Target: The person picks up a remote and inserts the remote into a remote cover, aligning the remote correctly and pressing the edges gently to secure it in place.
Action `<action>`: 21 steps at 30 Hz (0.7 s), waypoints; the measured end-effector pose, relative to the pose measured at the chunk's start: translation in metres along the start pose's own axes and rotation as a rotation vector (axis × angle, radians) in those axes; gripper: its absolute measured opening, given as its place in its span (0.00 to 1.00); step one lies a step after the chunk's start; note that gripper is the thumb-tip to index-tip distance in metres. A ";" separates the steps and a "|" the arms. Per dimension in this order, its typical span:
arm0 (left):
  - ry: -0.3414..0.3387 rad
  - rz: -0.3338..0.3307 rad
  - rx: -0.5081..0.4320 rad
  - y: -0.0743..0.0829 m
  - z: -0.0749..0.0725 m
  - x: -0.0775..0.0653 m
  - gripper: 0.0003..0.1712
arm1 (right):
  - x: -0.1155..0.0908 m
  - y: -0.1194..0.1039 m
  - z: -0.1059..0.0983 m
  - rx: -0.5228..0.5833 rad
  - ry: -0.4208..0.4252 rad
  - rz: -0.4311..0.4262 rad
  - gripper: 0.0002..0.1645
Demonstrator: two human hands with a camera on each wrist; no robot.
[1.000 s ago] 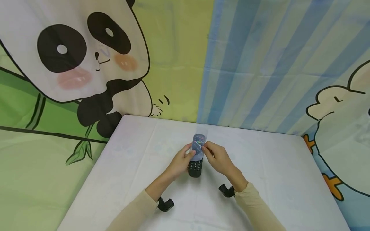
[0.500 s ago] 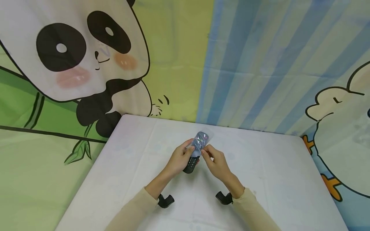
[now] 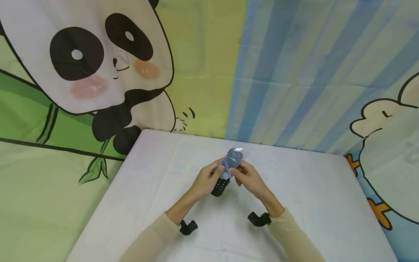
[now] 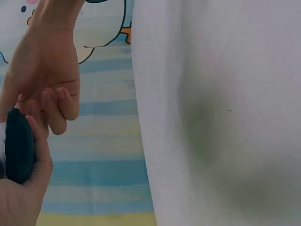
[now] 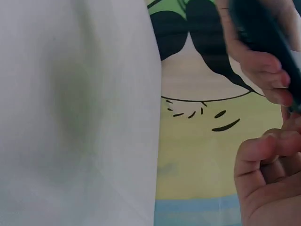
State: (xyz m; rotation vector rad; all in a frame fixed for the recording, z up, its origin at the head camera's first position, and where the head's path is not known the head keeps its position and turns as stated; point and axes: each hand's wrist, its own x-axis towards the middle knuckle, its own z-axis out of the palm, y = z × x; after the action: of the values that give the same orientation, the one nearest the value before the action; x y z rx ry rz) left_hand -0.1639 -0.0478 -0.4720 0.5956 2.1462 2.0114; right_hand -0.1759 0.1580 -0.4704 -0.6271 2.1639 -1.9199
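Observation:
In the head view a black remote control [image 3: 220, 186] is held over the white table, its top end leaning away to the right. A clear plastic sleeve [image 3: 233, 159] covers its upper part, while the lower keypad end is bare. My left hand [image 3: 203, 182] grips the remote from the left side, thumb on the sleeve's front. At the sleeve's right edge, my right hand [image 3: 251, 180] pinches the plastic between thumb and fingers. The left wrist view catches the dark side of the remote [image 4: 19, 146]; from the right wrist, the remote's back [image 5: 263, 33] shows above curled fingers.
The white-covered table [image 3: 307, 196] spreads below both hands. Behind it hangs a printed cloth [image 3: 203, 72] with a panda and stripes. Black wrist-worn pieces stick out at the left wrist [image 3: 188, 227] and at the right wrist [image 3: 259, 219].
The remote has tilted from nearly straight to leaning right, its top end shifting right. My right hand has changed its hold along the sleeve's edge. The left hand keeps its grip.

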 end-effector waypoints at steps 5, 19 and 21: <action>-0.015 -0.011 0.067 0.002 0.000 -0.001 0.29 | -0.001 0.002 0.006 0.006 0.070 -0.055 0.14; -0.046 0.201 0.595 0.009 -0.006 0.005 0.20 | -0.005 0.003 0.012 0.063 0.135 0.022 0.30; -0.062 0.229 0.591 0.007 -0.005 0.006 0.19 | -0.005 0.003 0.015 0.063 0.152 0.005 0.30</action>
State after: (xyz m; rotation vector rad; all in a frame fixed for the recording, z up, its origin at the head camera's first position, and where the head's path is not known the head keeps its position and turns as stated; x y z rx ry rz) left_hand -0.1698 -0.0504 -0.4639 1.0002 2.7397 1.3887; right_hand -0.1659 0.1468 -0.4758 -0.4790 2.1785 -2.0867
